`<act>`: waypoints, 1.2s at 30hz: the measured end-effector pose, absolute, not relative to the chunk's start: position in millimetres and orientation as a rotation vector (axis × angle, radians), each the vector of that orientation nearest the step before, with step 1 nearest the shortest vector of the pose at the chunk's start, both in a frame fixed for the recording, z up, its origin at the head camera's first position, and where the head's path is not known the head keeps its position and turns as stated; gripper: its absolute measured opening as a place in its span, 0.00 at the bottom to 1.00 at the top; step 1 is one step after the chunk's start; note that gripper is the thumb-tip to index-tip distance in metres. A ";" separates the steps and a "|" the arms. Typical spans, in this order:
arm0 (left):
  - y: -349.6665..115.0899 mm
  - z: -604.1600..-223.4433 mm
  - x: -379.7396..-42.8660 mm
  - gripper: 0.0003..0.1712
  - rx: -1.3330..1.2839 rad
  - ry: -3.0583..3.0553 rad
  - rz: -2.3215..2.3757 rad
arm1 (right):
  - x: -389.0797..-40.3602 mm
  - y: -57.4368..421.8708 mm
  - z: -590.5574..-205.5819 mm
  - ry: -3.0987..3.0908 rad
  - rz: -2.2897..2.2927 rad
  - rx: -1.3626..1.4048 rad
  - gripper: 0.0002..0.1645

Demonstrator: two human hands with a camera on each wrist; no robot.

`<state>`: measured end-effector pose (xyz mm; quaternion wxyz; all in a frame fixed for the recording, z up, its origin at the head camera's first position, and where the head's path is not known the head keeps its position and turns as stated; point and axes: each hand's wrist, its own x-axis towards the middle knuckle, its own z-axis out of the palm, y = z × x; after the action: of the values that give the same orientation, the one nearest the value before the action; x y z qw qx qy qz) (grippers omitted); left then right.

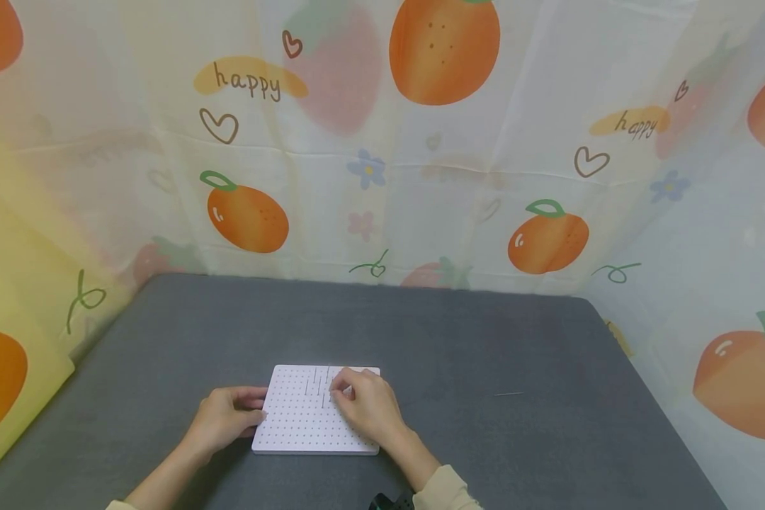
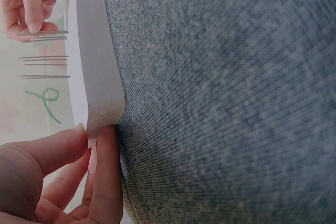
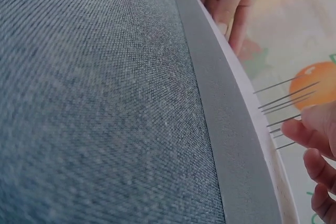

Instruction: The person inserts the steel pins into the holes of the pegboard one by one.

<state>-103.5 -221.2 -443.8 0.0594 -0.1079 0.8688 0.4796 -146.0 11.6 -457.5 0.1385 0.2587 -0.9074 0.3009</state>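
A white square pegboard (image 1: 293, 428) with rows of small holes lies flat on the table. Several thin metal pins (image 2: 44, 57) stand upright in its far half. My left hand (image 1: 222, 418) grips the board's left edge, thumb at the top rim and fingers against the side. Over the far right part of the board, my right hand (image 1: 371, 407) pinches one of the upright pins between thumb and forefinger. In the right wrist view that pinched pin (image 3: 278, 123) reaches down to the board's face, in line with the others.
One loose thin pin (image 1: 508, 394) lies on the dark grey tabletop (image 1: 548, 453) to the right of the board. A curtain (image 1: 446, 177) printed with oranges hangs behind the table and along both sides. A small black object (image 1: 389, 502) shows at the bottom edge beside the right sleeve.
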 end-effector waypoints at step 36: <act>-219.6 -441.1 -103.8 0.23 -0.355 2.633 1.418 | -146.9 83.0 -446.4 -2.560 1.005 0.814 0.08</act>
<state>-103.8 -219.6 -441.1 0.0652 -0.1177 0.8724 0.4698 -146.9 83.0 -446.4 0.1363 0.2812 -0.8842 0.3473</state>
